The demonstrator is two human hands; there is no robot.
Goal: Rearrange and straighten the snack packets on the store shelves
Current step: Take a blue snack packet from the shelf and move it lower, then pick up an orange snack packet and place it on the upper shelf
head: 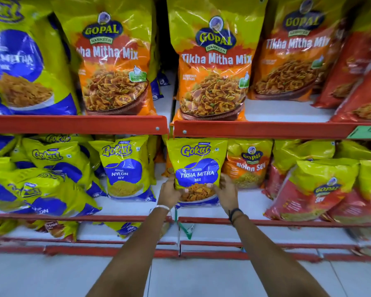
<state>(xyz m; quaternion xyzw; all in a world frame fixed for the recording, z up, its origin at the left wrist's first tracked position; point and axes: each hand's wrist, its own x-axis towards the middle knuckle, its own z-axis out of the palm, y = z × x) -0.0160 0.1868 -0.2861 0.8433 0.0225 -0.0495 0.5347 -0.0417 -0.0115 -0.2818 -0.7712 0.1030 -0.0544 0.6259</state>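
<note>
A: Hands?
B: Left hand (169,192) and right hand (225,192) are gripping the lower sides of a glossy yellow-blue snack packet (198,168), thumbs pressing its front.
A: Where's it sitting?
B: It's standing upright on the white middle shelf (247,203) with the red lip, between a nylon sev packet (126,170) and an orange sev packet (247,166).
</note>
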